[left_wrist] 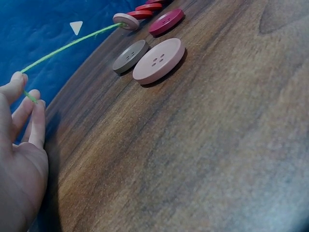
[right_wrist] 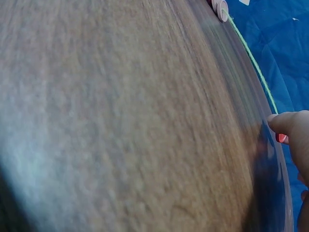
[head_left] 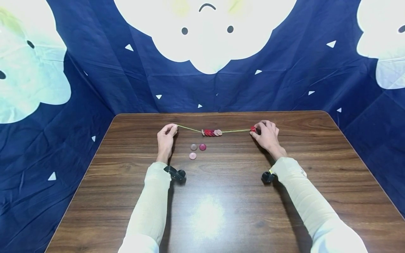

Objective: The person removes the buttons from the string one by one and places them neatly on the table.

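Observation:
A yellow-green string [head_left: 235,131] stretches between my two hands, with a row of red and pink buttons [head_left: 211,133] threaded along its middle. My left hand [head_left: 166,140] pinches the string's left end between thumb and forefinger; a short tail of it shows by the fingertips in the left wrist view. At the other end, my right hand [head_left: 267,135] pinches a red button [head_left: 253,129] where the string meets it. In the right wrist view that button is mostly hidden behind the fingers.
On the wooden table [head_left: 221,196] lie three loose buttons below the string: a grey-brown button [head_left: 194,147], a magenta button [head_left: 203,147] and a pale pink button [head_left: 192,156]. A blue cloth [head_left: 215,88] with white clouds hangs behind the table's far edge.

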`<state>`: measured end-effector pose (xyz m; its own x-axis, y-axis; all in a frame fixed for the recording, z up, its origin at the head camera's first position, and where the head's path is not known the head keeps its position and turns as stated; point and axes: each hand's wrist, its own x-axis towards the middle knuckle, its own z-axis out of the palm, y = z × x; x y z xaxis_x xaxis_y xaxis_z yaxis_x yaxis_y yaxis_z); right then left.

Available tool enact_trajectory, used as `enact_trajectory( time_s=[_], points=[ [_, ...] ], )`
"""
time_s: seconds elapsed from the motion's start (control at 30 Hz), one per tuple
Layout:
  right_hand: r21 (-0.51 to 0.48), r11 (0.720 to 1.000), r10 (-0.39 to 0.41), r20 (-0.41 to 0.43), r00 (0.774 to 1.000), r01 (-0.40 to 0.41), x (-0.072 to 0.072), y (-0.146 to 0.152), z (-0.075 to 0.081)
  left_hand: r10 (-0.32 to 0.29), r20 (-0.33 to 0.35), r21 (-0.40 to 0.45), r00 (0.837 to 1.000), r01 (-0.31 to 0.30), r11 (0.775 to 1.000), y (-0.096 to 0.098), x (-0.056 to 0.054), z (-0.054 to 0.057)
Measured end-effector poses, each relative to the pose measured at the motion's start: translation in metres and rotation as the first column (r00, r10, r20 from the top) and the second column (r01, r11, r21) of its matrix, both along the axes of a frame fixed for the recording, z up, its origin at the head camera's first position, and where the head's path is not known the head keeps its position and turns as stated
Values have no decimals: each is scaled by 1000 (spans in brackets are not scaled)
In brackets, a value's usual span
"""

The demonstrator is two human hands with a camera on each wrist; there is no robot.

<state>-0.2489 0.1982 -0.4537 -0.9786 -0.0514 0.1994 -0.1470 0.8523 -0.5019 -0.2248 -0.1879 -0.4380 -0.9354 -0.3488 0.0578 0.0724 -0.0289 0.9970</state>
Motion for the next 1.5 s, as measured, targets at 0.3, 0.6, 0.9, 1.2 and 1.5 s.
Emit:
enact_trajectory(
  time_s=[0.3,0.6,0.9,1.2,1.5],
  points=[
    [6,1000,-6,22,1000,6,2,4,2,0,7,-3,1000,0,1000,0,1,1],
    [8,1000,-22,18,1000,21,1,7,2,8,3,4,1000,-8,1000,1,0,0],
    [3,1000,4,-18,1000,-4,4,1,7,11,-4,11,1000,-11,1000,0,0,-1],
    [28,995,101,-72,992,-99,9,-24,10,14,-5,17,1000,-14,1000,0,-1,-2],
    [80,974,222,-109,969,-214,16,-59,10,6,-10,9,1000,-6,1000,0,-1,-3]
  ],
)
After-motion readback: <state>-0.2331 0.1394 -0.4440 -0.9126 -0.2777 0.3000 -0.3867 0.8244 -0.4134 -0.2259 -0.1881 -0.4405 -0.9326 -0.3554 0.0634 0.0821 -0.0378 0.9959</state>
